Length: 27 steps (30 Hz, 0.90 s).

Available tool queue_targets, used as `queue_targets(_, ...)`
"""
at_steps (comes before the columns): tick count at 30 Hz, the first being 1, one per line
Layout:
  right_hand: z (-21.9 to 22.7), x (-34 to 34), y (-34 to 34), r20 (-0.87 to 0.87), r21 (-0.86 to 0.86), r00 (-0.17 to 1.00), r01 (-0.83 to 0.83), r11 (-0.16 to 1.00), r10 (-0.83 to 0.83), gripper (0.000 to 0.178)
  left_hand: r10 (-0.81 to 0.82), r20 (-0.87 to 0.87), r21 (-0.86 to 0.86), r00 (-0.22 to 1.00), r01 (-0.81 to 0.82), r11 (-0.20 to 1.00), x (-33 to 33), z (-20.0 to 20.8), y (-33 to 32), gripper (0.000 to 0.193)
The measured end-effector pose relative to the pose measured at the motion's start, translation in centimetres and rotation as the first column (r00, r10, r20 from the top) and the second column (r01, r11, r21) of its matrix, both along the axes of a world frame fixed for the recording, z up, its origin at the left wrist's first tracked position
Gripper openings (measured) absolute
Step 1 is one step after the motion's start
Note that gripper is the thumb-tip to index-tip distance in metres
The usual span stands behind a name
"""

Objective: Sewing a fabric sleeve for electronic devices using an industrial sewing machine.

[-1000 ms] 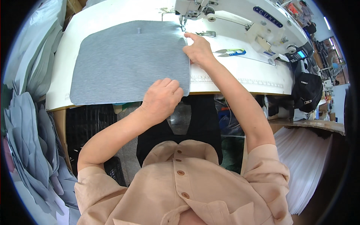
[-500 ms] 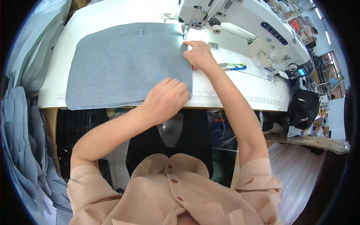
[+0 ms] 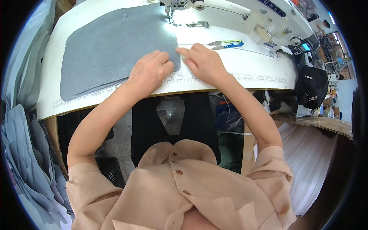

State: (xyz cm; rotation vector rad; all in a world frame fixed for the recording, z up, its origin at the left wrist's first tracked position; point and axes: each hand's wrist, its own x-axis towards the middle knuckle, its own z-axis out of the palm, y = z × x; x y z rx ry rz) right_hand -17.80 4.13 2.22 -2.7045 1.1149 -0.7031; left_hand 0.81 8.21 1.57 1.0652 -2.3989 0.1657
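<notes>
One grey fabric panel [image 3: 111,50] lies on the white table [image 3: 255,65], its far right part near the sewing machine [image 3: 276,27] needle. My left hand [image 3: 150,73] rests on it, fingers curled; my right hand [image 3: 205,63] is at its right edge, forefinger extended. Whether either pinches cloth, I cannot tell.

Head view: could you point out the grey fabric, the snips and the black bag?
Grey fabric [image 3: 115,50]: head view, middle of its upper face.
Snips [image 3: 232,45]: head view, on the blue handle.
Black bag [image 3: 312,87]: head view, middle of its front.
</notes>
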Motion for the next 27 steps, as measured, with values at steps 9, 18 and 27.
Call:
queue_targets(9, -0.5, -0.2, 1.1, -0.082, -0.039, 0.993, -0.085, 0.996, 0.082, 0.020, 0.001, 0.016, -0.022, 1.000, -0.001, 1.000, 0.5, -0.5, -0.2, 0.009)
queue_targets(18, -0.4, 1.9, -4.1, -0.032, 0.046, 0.999, -0.008, 0.999, 0.009, 0.018, -0.035, 0.067, -0.097, 0.997, 0.041, 0.994, 1.9, -0.2, -6.0, 0.008)
queue_targets(27, -1.8, 4.3, -7.1, -0.038, -0.012, 0.971, 0.234, 0.972, -0.234, 0.016, 0.081, 0.165, -0.080, 0.983, -0.069, 0.994, 2.6, -0.7, -10.8, 0.007)
